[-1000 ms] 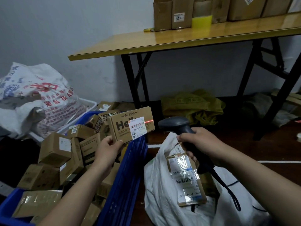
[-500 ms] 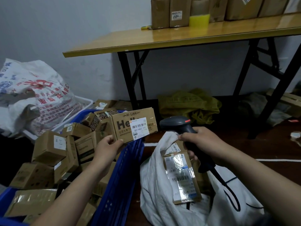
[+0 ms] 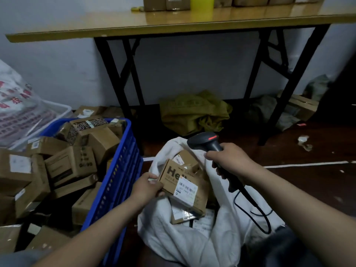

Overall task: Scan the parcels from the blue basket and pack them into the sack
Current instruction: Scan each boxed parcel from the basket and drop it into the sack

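Parcel (image 3: 173, 176) at sack (image 3: 192, 245) mouth in left grip (image 3: 146, 187); right grip (image 3: 229, 160) holds scanner (image 3: 204, 140); blue basket (image 3: 115, 180), 9 o'clock, heaped, so most remains.

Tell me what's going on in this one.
A person is packing up. Their left hand holds a brown labelled box by its corner at the mouth of the white sack, over parcels already inside. The right hand grips a corded barcode scanner above the sack. The blue basket on the left holds many more boxes.
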